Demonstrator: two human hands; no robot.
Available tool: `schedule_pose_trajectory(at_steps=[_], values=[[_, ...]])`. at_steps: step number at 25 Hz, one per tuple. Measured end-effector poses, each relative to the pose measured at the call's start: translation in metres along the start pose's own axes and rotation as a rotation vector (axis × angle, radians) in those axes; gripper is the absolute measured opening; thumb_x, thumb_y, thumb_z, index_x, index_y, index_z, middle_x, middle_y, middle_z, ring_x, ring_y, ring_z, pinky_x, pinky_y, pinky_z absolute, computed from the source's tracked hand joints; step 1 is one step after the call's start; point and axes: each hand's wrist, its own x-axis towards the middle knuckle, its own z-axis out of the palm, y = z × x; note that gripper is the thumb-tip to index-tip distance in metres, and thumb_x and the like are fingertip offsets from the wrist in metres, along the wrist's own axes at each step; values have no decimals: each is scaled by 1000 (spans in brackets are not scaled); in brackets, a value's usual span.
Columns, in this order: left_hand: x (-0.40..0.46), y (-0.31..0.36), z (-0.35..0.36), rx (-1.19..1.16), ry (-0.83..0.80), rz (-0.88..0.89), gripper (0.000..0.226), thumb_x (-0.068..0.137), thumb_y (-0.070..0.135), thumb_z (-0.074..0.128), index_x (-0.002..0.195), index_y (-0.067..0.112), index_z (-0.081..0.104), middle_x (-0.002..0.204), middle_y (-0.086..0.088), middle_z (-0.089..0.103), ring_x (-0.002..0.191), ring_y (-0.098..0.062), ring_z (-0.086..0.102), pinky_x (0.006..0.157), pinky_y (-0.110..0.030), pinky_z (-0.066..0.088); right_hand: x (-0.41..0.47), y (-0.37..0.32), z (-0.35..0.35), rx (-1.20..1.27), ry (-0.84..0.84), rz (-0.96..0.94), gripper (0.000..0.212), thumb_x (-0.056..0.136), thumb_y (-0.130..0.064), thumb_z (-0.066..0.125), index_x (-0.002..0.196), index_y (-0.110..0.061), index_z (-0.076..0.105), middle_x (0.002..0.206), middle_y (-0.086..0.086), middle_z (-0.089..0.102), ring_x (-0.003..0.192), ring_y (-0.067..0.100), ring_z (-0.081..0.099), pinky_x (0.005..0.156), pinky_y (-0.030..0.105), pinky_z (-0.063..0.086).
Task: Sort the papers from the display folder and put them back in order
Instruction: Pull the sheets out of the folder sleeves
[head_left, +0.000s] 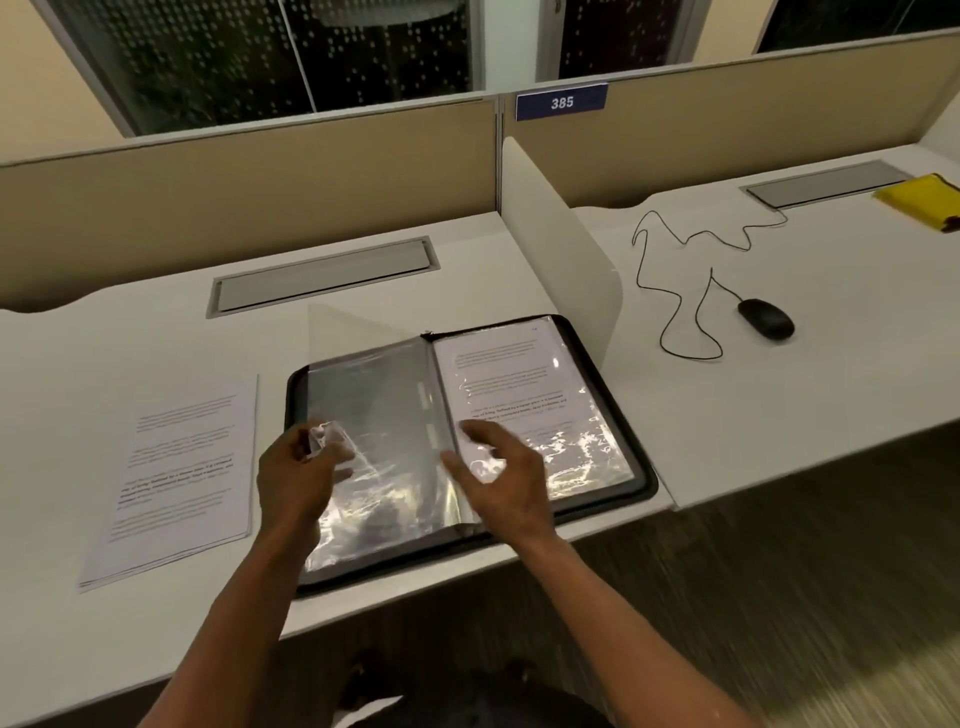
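Two bare forearms reach in from the near edge of the white table (156, 332), over a black zip-edged display folder (641, 488) lying open with its near corner overhanging that edge a little. On that side the left hand (298, 475) pinches the outer edge of a clear plastic sleeve (384, 431), fingers curled round the crumpled film, and one thin translucent leaf stands lifted above the left page. Beside the spine the right hand (506, 478) hovers with fingers spread and relaxed, gripping nothing; whether the fingertips touch the right page is hard to say. That right page holds a printed sheet (511, 374) inside its glossy sleeve. Left of the folder, apart from it by a strip of bare tabletop, a stack of loose printed papers (176, 478) lies flat, slightly askew, its near corner close to the table edge. Behind the folder a grey cable hatch (322, 280) is set flush in the surface. Just right of the folder a white divider panel (561, 260) stands upright. Beyond it, on the neighbouring desk, sit a black wired mouse (766, 318) with its looping cord and a yellow cloth (922, 202) at the far right edge.
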Motion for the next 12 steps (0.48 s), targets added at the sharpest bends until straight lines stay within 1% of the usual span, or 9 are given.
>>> schedule_pose_trajectory(at_steps=[1, 2, 4, 5, 7, 8, 10, 11, 12], values=[[2, -8, -8, 24, 23, -14, 22, 84, -2, 72, 104, 6, 69, 96, -14, 72, 86, -30, 72, 75, -40, 62, 0, 19, -14, -118, 110, 95, 50, 88, -38, 75, 133, -25, 59, 135, -4, 62, 125, 8, 55, 107, 36, 48], [5, -17, -15, 78, 35, -24, 22, 85, -2, 71, 106, 4, 68, 99, -14, 72, 83, -28, 71, 76, -40, 61, -1, 39, -29, -270, 156, 213, 59, 90, -39, 71, 143, -25, 49, 148, 3, 51, 138, 16, 44, 115, 43, 39], [7, -34, -23, 265, 62, -31, 37, 88, 3, 71, 123, 8, 62, 115, -13, 68, 87, -23, 68, 82, -38, 58, -7, 74, -55, -633, 61, 399, 78, 95, -47, 60, 158, -23, 21, 164, 18, 20, 153, 32, 15, 125, 52, 10], [9, -42, -26, 359, 72, -33, 50, 88, 6, 72, 135, 11, 55, 125, -14, 64, 95, -24, 65, 87, -38, 55, -11, 87, -64, -799, -21, 426, 85, 96, -53, 54, 160, -22, 8, 165, 23, 10, 154, 36, 5, 122, 54, -2], [13, -56, -26, 514, 93, 7, 66, 87, 9, 73, 147, 14, 44, 135, -16, 58, 111, -30, 60, 93, -43, 50, -18, 98, -69, -970, -125, 399, 87, 99, -60, 41, 160, -21, -7, 165, 25, 6, 154, 40, -2, 118, 55, -12], [14, -62, -23, 621, 105, 79, 69, 86, 10, 74, 147, 14, 43, 135, -18, 55, 118, -35, 56, 96, -46, 48, -19, 100, -69, -976, -132, 369, 86, 99, -60, 38, 160, -22, -8, 165, 23, 9, 153, 40, -2, 118, 55, -13], [11, -68, -10, 775, 97, 275, 65, 83, 14, 77, 143, 13, 49, 136, -19, 52, 128, -37, 46, 104, -49, 41, -18, 97, -68, -871, -65, 322, 83, 99, -54, 47, 161, -22, 1, 165, 16, 20, 153, 40, -2, 118, 51, -13], [7, -68, 2, 778, 50, 373, 61, 83, 16, 77, 139, 15, 53, 135, -15, 53, 130, -34, 44, 106, -46, 39, -17, 96, -68, -768, 1, 302, 80, 98, -48, 54, 161, -23, 11, 163, 11, 28, 154, 38, 0, 119, 48, -11], [1, -67, 16, 739, -30, 450, 55, 83, 20, 77, 134, 17, 57, 133, -11, 55, 128, -29, 46, 107, -40, 38, -16, 94, -67, -644, 72, 285, 75, 97, -40, 59, 159, -24, 21, 159, 9, 36, 154, 36, 6, 122, 46, -3]])
